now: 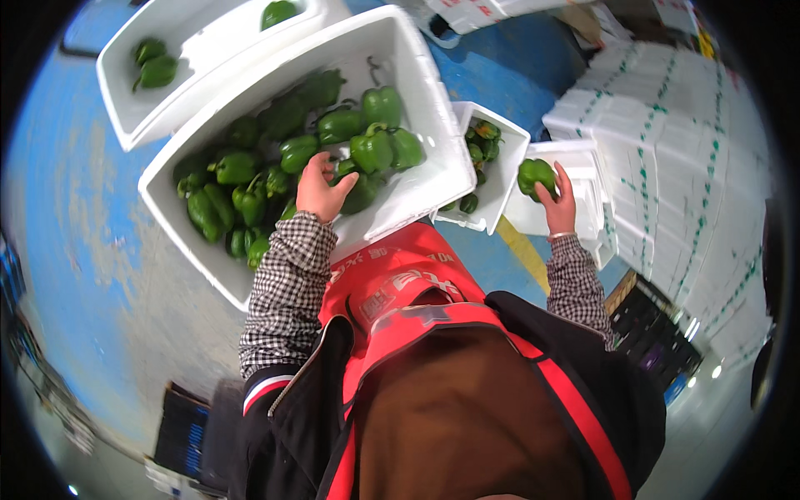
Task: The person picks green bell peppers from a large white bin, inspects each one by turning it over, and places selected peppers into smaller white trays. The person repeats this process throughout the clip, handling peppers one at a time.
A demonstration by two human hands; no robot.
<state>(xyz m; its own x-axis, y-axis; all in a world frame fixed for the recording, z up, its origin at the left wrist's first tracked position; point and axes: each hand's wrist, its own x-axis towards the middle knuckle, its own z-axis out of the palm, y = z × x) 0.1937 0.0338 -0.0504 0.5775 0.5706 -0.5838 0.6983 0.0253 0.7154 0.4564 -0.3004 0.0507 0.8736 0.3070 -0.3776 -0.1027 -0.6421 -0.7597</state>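
Note:
My left hand is inside a large white foam box, with its fingers and thumb apart over the green bell peppers. It is close to several of them; whether it touches one is hard to tell. Off to the right, my right hand grips a single green bell pepper between thumb and fingers. This pepper is above a white foam box whose inside is partly hidden by the hand.
A smaller foam box with dark green and partly orange peppers sits between my hands. Beyond the large box is another foam box with a few peppers. Stacked white foam boxes rise at right. A black crate stands lower right.

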